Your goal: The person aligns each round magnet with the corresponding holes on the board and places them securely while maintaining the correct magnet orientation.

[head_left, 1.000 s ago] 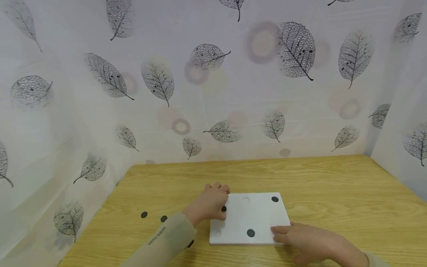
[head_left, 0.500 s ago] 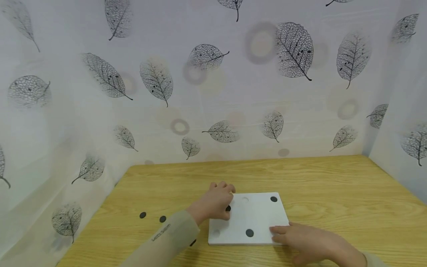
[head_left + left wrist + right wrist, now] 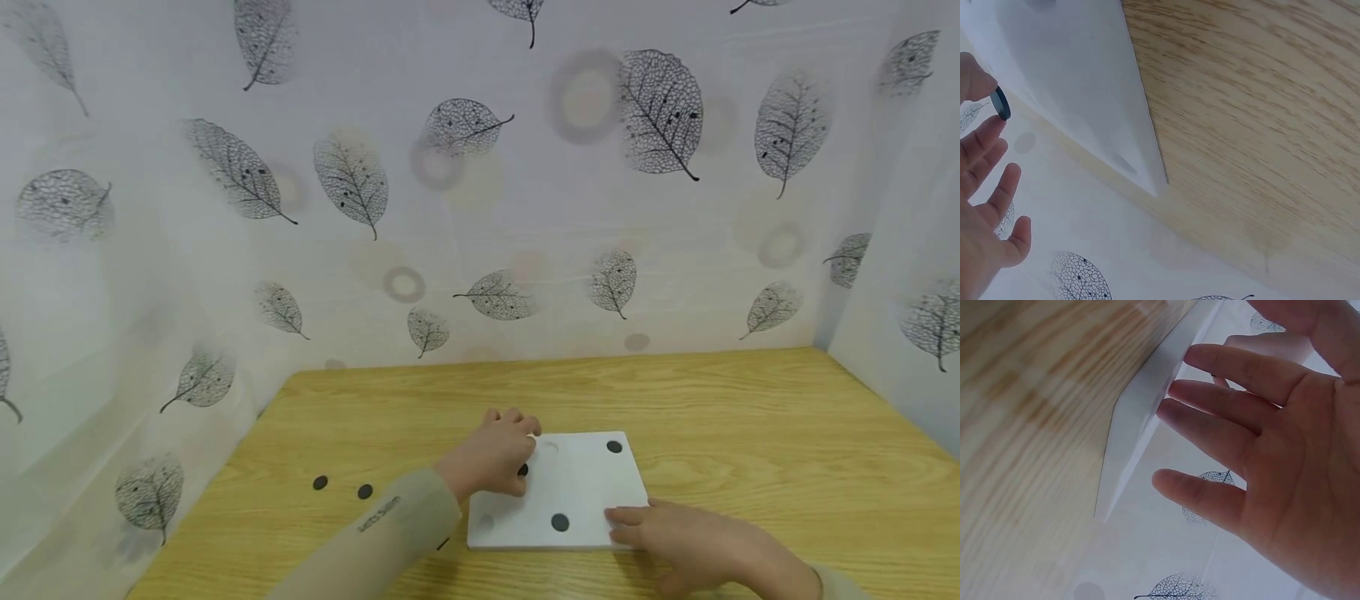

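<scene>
Leaf-print curtain point(image 3: 465, 233): hangs behind the table and along both sides.
Wood table point(image 3: 720, 425): carries everything in play.
White board point(image 3: 585, 483): flat on the table, near edge toward the wearer; the nearest thing here to a container.
Right hand point(image 3: 686, 537): fingers straight and apart, grasping nothing, tips on the board's right edge. I'd press lightly there, enough to stop sliding without tipping it.
Left hand point(image 3: 495, 458): thumb and forefinger clamped on one disc, other fingers spread. I'd pinch only the rim, leaving the face free, and level the disc before any contact.
Held disc point(image 3: 1000, 103): over the board's left half by the head view; steeply tilted in the left wrist view. Whether it touches the board, I can't tell.
Board discs: far-right disc point(image 3: 614, 447) and near-edge disc point(image 3: 559, 522), both flat; I judge them seated in hollows, depth unclear.
Pale hollows point(image 3: 551, 447): round, two showing unfilled, far edge and near-left corner.
Loose discs point(image 3: 365, 492): two on the table, left of the board.
Dark sliver point(image 3: 443, 544): beside the left sleeve point(image 3: 405, 517), mostly hidden; unidentified.
</scene>
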### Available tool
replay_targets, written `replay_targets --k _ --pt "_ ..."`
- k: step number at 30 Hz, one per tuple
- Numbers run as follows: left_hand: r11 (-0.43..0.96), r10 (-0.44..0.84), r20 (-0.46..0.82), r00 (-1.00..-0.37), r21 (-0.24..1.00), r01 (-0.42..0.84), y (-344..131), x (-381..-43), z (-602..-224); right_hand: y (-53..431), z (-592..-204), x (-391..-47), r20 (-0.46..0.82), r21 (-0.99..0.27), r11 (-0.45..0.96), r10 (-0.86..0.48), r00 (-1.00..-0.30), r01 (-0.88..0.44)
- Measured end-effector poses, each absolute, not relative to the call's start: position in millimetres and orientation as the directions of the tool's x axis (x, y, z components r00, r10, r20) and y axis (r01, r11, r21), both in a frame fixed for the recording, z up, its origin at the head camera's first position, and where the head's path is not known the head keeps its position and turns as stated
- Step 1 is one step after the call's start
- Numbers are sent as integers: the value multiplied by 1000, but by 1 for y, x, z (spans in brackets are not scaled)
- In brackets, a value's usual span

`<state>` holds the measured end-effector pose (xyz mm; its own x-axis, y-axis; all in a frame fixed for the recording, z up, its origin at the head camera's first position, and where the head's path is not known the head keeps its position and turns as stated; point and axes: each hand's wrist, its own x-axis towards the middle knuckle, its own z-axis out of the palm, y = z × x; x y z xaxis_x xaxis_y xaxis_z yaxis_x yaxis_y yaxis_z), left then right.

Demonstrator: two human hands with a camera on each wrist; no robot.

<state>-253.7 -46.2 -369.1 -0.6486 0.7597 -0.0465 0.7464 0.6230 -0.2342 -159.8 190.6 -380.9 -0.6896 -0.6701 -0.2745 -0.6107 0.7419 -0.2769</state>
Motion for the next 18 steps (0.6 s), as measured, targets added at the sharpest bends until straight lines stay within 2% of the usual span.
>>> replay_targets --k 18 --pt "616 756 -73 -650 -256 745 -29 -259 -372 192 -379 -161 -290 -304 734 -678 -675 -607"
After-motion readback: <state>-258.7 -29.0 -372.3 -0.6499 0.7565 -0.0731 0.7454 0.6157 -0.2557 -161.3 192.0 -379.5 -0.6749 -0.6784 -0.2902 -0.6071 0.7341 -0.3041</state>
